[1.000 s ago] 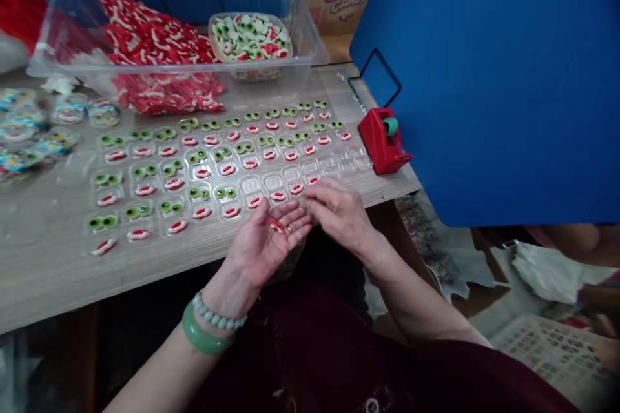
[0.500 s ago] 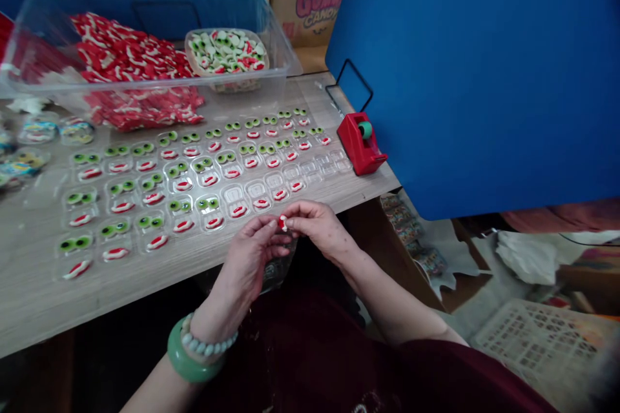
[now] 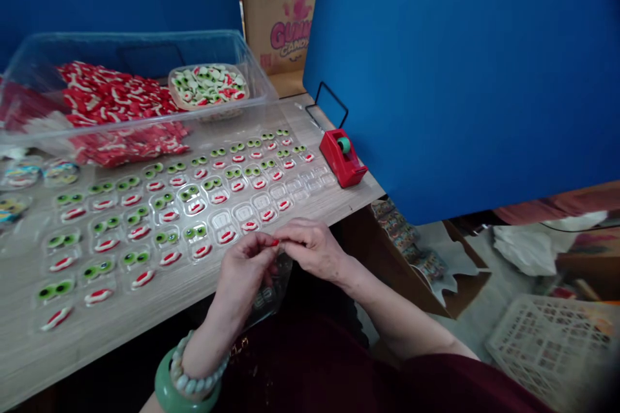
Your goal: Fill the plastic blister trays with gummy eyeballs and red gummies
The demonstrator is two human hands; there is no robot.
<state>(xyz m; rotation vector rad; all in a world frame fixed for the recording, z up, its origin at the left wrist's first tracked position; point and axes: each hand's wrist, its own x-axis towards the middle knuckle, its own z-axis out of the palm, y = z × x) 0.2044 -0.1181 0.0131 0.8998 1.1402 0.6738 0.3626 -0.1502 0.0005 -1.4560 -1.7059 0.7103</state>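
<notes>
My left hand (image 3: 245, 270) and my right hand (image 3: 312, 249) meet at the table's front edge. Their fingertips pinch a small red and white gummy candy (image 3: 275, 242), mostly covered by the fingers. Beyond them lie rows of clear plastic blister trays (image 3: 221, 219). Most trays hold a pair of green eyeball gummies (image 3: 196, 231) above a red and white mouth gummy (image 3: 202, 251). In the front row, trays near my hands hold only mouth gummies, and the trays at the right end (image 3: 310, 182) have nothing in them.
A large clear bin (image 3: 252, 71) at the back left holds red and white gummies (image 3: 111, 97) and a tub of mixed gummies (image 3: 208, 85). A red tape dispenser (image 3: 341, 158) stands at the right table edge. Blue panels (image 3: 460, 64) rise behind. An open carton (image 3: 411, 258) sits below.
The camera view has shifted, so the table sits lower and further left. My left fingers have closed in on the candy, which both hands now pinch.
</notes>
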